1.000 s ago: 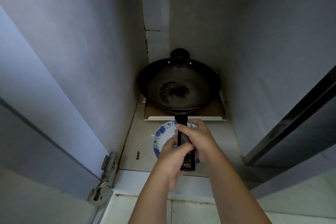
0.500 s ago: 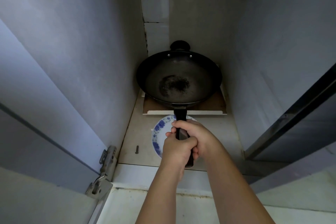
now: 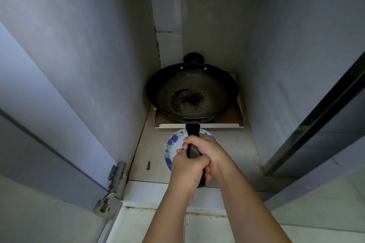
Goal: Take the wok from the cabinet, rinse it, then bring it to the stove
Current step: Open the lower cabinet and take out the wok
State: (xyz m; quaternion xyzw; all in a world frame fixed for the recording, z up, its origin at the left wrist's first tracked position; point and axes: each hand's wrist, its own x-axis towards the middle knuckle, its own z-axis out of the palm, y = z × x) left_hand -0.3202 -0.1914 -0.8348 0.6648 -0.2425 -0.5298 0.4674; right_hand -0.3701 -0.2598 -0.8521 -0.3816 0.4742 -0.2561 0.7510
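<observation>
The fingers of the left hand (image 3: 188,167) and right hand (image 3: 209,152) are curled tight around the long black handle (image 3: 193,134) of the wok (image 3: 192,92). The wok sits deep inside the open cabinet (image 3: 79,65), over a board (image 3: 199,121), behind a blue-patterned plate (image 3: 172,144).

I see a blue-patterned plate (image 3: 171,144) beside a loose screw (image 3: 148,165), a brown board (image 3: 231,117) behind, and a door hinge (image 3: 115,175) left.
</observation>
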